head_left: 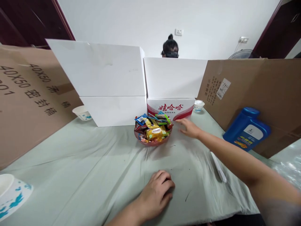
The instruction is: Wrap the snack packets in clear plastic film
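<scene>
A reddish bowl [152, 142] heaped with several wrapped snacks [154, 125] stands mid-table. My right hand [189, 127] reaches forward just right of the bowl, fingers stretched out and holding nothing, its fingertips near the bowl's right rim. My left hand [157, 192] rests palm down on the pale green tablecloth [94, 163] nearer to me, fingers loosely curled under, nothing visible in it.
White boxes [110, 81] and a red-lettered carton [171, 108] wall off the back; brown cardboard [28, 97] stands on both sides. A blue bottle [246, 131] leans at right. Small paper cups [82, 112], a bowl [11, 191] at near left, a white strip [218, 166]. A person's head shows behind the boxes.
</scene>
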Tool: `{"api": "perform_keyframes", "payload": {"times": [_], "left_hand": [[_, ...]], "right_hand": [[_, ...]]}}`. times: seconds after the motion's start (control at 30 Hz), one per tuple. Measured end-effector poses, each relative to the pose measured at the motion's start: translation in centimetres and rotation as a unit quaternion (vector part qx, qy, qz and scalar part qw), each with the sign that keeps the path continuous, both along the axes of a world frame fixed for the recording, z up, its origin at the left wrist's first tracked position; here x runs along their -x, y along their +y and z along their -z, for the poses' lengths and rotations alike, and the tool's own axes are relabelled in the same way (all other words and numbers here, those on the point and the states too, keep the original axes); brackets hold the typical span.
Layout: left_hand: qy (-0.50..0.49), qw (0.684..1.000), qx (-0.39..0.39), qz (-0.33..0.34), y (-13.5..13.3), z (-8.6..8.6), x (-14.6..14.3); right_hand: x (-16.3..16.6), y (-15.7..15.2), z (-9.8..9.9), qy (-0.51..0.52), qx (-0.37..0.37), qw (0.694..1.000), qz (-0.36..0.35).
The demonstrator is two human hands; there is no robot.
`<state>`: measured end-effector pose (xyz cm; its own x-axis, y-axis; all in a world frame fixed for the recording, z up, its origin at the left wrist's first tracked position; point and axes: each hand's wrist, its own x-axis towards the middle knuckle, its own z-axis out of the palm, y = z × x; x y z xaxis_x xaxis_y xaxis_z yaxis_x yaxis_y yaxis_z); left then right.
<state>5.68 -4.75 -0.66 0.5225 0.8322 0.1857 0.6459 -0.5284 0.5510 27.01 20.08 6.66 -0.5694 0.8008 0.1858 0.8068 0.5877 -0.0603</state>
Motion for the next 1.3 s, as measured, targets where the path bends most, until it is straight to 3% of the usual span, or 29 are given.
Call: {"api": "perform_keyframes", "payload": {"times": [0.07, 0.13, 0.27, 0.5, 0.73, 0.9, 1.07, 1.3], "left_hand": [[-0.001, 1.0, -0.002, 0.001, 0.0, -0.1, 0.1], [-0.003, 1.0, -0.006, 0.001, 0.0, -0.1, 0.1], [-0.009, 1.0, -0.01, 0.005, 0.0, 0.0, 0.2], [-0.01, 1.0, -0.006, 0.011, 0.1, -0.1, 0.4], [0.004, 1.0, 0.015, 0.008, -0.5, 0.0, 1.0], [0.005, 1.0, 0.01, 0.009, -0.4, 0.3, 0.8], [0.007, 1.0, 0.013, 0.008, -0.3, 0.1, 0.4], [0.008, 1.0, 0.011, 0.001, -0.2, -0.1, 0.1]], "right_hand": [[2.3, -1.6, 1.1, 0.079, 0.025, 0.989, -0.121], [3.6, -2.7, 1.7, 0.107, 0.034, 0.983, -0.143], [3.8, -3.6, 1.8, 0.082, 0.028, 0.99, -0.111], [1.4, -6.1, 0.0, -0.012, -0.012, 0.998, -0.054], [-6.2, -10.4, -0.1, -0.099, -0.033, 0.993, 0.054], [-10.4, -12.6, 0.7, -0.131, -0.042, 0.974, 0.182], [-10.4, -11.3, 0.7, -0.108, -0.029, 0.953, 0.282], [-10.5, -3.9, 0.3, -0.044, -0.022, 0.938, 0.344]]}}
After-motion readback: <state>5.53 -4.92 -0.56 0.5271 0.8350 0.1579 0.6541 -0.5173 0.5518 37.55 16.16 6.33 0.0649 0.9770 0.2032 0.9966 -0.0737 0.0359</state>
